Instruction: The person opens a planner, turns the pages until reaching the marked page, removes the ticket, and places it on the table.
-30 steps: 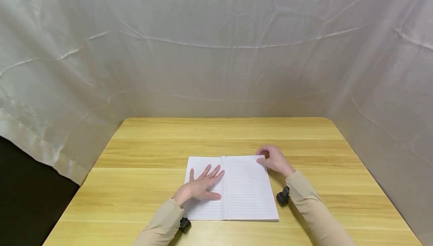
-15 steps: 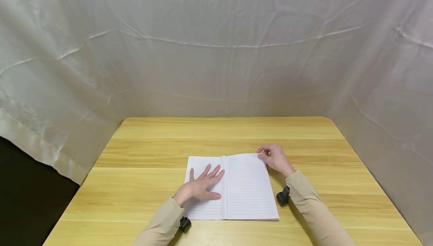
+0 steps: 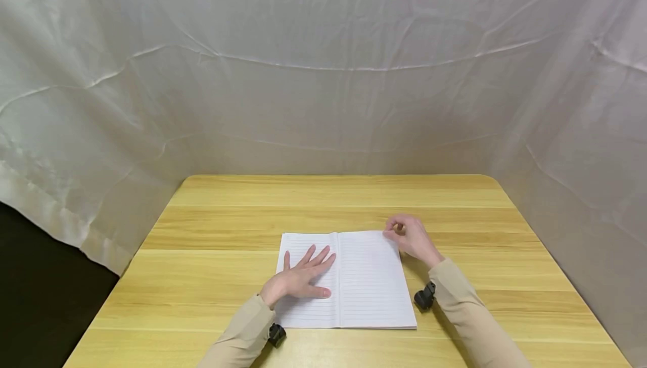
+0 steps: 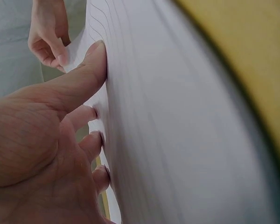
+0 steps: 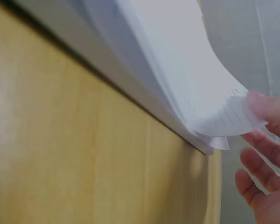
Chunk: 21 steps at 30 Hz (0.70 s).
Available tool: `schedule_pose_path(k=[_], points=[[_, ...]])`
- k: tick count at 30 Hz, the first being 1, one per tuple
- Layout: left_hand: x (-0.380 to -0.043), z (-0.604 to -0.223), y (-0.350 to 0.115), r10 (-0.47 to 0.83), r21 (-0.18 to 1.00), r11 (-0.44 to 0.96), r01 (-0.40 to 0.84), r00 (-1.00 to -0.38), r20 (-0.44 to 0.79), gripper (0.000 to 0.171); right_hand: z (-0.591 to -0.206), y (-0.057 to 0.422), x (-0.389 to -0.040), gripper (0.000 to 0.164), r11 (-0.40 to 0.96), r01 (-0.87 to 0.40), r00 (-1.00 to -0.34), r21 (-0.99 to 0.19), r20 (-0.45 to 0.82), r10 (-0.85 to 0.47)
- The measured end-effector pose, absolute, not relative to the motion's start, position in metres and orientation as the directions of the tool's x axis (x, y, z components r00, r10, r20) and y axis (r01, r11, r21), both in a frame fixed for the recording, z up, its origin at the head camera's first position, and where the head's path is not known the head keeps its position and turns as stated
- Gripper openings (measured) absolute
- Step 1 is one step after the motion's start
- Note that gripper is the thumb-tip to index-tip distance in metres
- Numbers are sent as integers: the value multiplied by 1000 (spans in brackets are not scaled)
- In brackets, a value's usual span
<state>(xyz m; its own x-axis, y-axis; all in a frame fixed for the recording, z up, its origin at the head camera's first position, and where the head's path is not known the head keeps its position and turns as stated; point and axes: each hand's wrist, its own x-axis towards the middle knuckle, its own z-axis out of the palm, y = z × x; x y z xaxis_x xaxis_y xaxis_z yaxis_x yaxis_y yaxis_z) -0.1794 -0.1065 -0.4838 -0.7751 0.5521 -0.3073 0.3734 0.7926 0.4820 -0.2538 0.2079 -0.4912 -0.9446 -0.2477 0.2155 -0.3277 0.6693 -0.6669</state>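
An open notebook (image 3: 371, 284) with lined white pages lies on the table. My left hand (image 3: 303, 279) rests on its left page with fingers spread; in the left wrist view the thumb (image 4: 91, 65) and fingertips touch the paper. At the far right corner, my right hand (image 3: 410, 239) pinches the corner of a page (image 5: 224, 102) between thumb and forefinger. That page curves up off the ones below it in the right wrist view, and a second sheet's corner (image 5: 219, 142) stands slightly loose underneath. The other right-hand fingers are loosely bent below the page.
The wood-grain table (image 3: 227, 216) extends around the notebook on all sides. Pale cloth curtains (image 3: 323, 104) hang behind it and at both sides. A dark area (image 3: 45, 289) shows at the lower left. Small black cameras (image 3: 424, 296) are worn at the wrists.
My right thumb and fingers have taken the page corner and lifted it slightly, bending it up at the far right. The left hand stays in place.
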Motion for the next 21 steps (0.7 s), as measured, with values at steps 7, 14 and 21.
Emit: schedule_pose_path(k=[7, 14, 21], points=[[-180, -484, -107, 555, 497, 786, 368, -774, -304, 81, -487, 210, -243, 28, 620, -300, -948, -725, 155, -277], [-179, -486, -111, 577, 565, 740, 366, -776, -254, 80, -485, 211, -228, 44, 460, -249, -936, -852, 90, -341], [-177, -491, -116, 561, 665, 666, 338, -815, -147, 78, -478, 210, -215, 51, 309, -165, -899, -937, 14, -438]])
